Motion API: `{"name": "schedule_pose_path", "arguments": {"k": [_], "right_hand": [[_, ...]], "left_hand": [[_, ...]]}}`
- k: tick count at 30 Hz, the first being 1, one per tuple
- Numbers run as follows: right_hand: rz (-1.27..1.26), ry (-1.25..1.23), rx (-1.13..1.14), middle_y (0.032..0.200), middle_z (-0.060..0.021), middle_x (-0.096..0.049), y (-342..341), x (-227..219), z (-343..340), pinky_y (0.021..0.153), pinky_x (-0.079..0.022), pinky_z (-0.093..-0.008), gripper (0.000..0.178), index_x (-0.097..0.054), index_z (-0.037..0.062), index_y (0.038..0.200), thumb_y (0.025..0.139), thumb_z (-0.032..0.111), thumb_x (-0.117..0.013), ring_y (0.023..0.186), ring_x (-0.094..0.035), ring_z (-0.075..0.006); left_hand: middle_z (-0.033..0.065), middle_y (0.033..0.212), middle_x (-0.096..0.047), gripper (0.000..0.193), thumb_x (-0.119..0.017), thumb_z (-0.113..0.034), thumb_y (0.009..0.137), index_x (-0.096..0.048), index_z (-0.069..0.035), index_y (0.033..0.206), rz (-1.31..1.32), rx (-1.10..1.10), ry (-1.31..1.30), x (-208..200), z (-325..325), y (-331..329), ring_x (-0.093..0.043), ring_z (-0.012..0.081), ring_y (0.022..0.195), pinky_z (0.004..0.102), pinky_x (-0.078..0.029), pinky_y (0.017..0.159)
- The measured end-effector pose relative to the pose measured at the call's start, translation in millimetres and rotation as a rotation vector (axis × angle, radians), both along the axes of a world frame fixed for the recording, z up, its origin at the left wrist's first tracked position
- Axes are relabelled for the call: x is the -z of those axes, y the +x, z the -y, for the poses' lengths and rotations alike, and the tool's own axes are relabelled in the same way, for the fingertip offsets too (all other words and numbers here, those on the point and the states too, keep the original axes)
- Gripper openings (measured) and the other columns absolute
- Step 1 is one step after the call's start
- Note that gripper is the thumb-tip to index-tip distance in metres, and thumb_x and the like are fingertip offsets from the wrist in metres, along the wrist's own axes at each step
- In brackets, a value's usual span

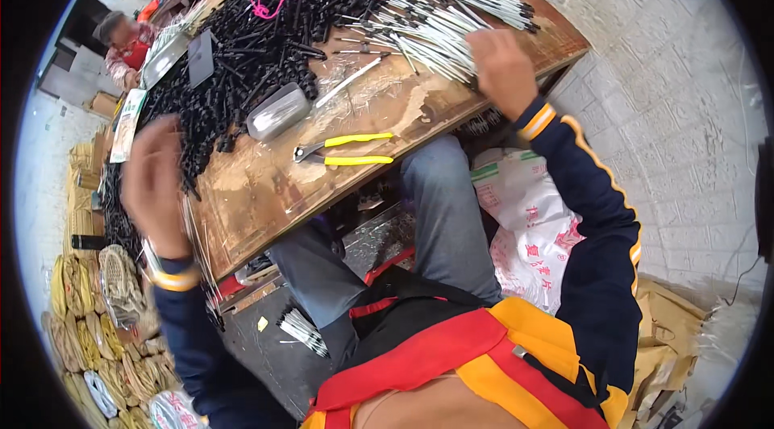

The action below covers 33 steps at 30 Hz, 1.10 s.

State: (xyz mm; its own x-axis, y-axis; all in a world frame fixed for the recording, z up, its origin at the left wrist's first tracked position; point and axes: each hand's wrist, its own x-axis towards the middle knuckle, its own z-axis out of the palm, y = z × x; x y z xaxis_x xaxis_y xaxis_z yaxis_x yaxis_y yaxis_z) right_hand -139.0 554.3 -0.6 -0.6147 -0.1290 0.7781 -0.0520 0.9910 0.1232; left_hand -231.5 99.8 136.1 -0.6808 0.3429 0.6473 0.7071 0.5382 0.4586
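At table [250, 195], right hand [501, 70] at white rods [439, 46], grip unclear; left hand [155, 179] blurred by black parts [266, 50], can't tell grip. Suggest lifting rods clear, not raking neighbours.

Black heap [242, 66]: short slim pieces, loosely jumbled
White rods [435, 46]: slender, black-tipped, fanned flat, right of the heap

Head view: worn fisheye, left of a pair. Looks steeply down and forward from close above own legs [447, 211]; table [242, 203] near, both hands [504, 70] in frame, co-worker [133, 46] far left. Edges bow.
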Motion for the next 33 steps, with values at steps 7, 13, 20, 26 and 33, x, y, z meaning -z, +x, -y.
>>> {"name": "schedule_pose_path", "arguments": {"k": [7, 13, 20, 26, 33], "right_hand": [[0.23, 0.363, -0.018, 0.082, -0.0082, -0.052, -41, -1, -34, 0.073, -0.049, -0.0395, 0.013, -0.055, 0.0074, 0.094, 0.081, 0.01, -0.056, 0.08, -0.057, -0.0264], [0.097, 0.107, -0.14, 0.097, -0.0184, -0.062, -5, -69, -52, 0.08, -0.052, -0.0394, 0.028, -0.059, -0.0007, 0.11, 0.082, -0.001, -0.06, 0.092, -0.062, -0.0348], [0.236, -1.035, -0.276, 0.087, -0.0054, -0.062, 71, -44, 36, 0.067, -0.045, -0.0225, 0.018, -0.063, -0.0055, 0.11, 0.097, 0.004, -0.055, 0.074, -0.057, -0.0093], [0.291, -1.187, -0.376, 0.082, -0.0022, -0.057, 116, -15, 104, 0.063, -0.044, -0.0222, 0.018, -0.064, -0.003, 0.11, 0.098, 0.004, -0.053, 0.069, -0.054, -0.0083], [0.791, -1.593, -0.504, 0.083, -0.0068, -0.068, 137, 40, 163, 0.06, -0.05, -0.0257, 0.017, -0.064, -0.0006, 0.106, 0.098, 0.011, -0.055, 0.067, -0.063, -0.0107]], "left_hand": [[0.0101, 0.1, -0.067, 0.025, -0.067, 0.001, 0.077, -0.072, -0.009, 0.1, -0.04, 0.453, -0.087, 84, -110, 85, -0.065, 0.0274, 0.088, 0.0366, -0.052, 0.077], [0.011, 0.099, -0.069, 0.022, -0.06, 0.004, 0.086, -0.071, -0.003, 0.104, 0.233, 0.47, 0.006, 89, -96, 57, -0.066, 0.0237, 0.089, 0.0339, -0.052, 0.078], [0.0121, 0.122, -0.064, 0.041, -0.062, -0.011, 0.093, -0.055, 0.004, 0.13, 0.683, 0.39, 0.611, 104, -105, 12, -0.058, 0.0189, 0.114, 0.0313, -0.043, 0.1], [0.0132, 0.11, -0.067, 0.037, -0.068, -0.013, 0.091, -0.057, 0.004, 0.122, 0.983, 0.749, 0.884, 45, -136, 32, -0.065, 0.0208, 0.104, 0.0341, -0.053, 0.094], [0.0055, 0.093, -0.06, 0.019, -0.055, -0.008, 0.096, -0.053, -0.004, 0.114, 0.887, 0.515, 1.048, 94, -115, 66, -0.062, 0.018, 0.089, 0.0328, -0.053, 0.077]]}}
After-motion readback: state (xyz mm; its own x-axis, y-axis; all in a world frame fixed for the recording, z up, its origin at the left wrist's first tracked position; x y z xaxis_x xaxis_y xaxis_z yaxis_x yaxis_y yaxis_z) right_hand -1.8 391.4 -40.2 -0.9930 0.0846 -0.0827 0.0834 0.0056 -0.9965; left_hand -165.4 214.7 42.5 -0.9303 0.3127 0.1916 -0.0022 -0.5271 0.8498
